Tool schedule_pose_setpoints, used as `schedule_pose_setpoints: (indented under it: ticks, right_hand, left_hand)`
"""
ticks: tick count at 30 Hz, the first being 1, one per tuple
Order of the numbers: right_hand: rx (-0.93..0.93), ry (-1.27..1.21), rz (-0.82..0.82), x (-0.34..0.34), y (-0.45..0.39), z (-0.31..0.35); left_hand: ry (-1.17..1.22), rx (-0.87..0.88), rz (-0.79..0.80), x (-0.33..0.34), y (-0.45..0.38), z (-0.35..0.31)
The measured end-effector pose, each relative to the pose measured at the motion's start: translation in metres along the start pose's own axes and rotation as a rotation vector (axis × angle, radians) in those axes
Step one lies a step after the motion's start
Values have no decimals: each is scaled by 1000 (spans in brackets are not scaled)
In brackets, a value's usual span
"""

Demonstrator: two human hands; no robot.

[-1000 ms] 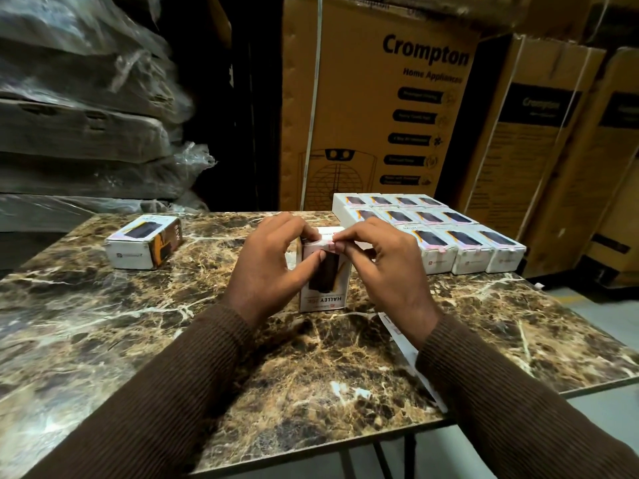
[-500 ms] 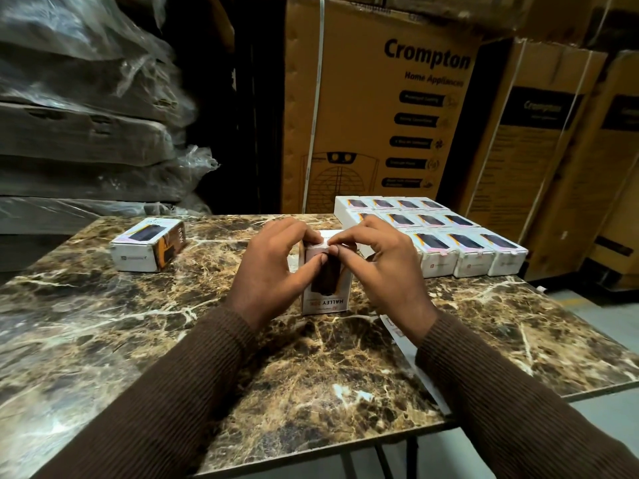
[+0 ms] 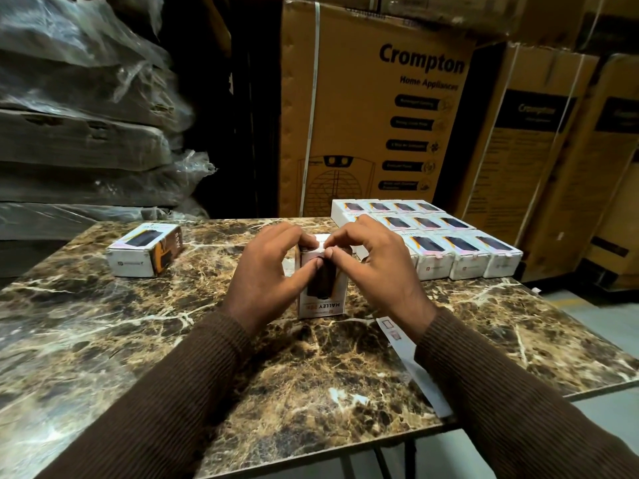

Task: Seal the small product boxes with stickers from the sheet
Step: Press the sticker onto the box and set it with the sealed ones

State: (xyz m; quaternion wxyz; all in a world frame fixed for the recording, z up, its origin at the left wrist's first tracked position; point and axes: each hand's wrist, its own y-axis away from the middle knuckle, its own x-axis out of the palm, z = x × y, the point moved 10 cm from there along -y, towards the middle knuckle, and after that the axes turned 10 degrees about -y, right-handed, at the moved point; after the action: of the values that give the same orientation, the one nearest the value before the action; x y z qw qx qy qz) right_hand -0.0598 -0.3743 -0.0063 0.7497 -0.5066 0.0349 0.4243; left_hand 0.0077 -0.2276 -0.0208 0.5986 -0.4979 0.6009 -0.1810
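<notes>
A small white product box stands upright at the middle of the marble table. My left hand grips its top left, thumb on the front face. My right hand pinches the top edge of the box, where a small pale sticker lies over the flap. The white sticker sheet lies on the table under my right forearm, partly hidden. One more small box lies flat at the far left. Several small boxes sit in rows at the far right.
Large brown Crompton cartons stand behind the table and to the right. Plastic-wrapped stacks fill the left background. The table's near edge and right edge drop to a grey floor.
Both hands have stayed on the upright box. My right fingers have shifted slightly along its top edge, over the sticker.
</notes>
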Motion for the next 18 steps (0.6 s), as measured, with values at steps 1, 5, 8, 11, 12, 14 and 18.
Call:
schedule_pose_setpoints:
  ticks: [1,5,8,11,12,14,18]
  right_hand:
    - [3,-16,3,0,-1,-1]
    - [34,-107,-9,1,0,-4]
    - [69,-208,-9,0,1,-8]
    - [61,-258,11,-5,8,-5]
    - [59,-274,4,-8,12,-4]
    - [82,-279,-47,-15,23,-9]
    - [229,-206,-57,-12,45,-36]
  left_hand:
    - [0,-2,-1,0,0,0]
    - [-3,-6,0,-1,0,0]
    - [24,-15,12,-3,1,0]
    - [46,-36,18,-10,4,3]
    - [48,-54,14,-13,5,3]
    - [43,-99,-25,-24,8,3]
    - [-4,-241,-7,-26,31,8]
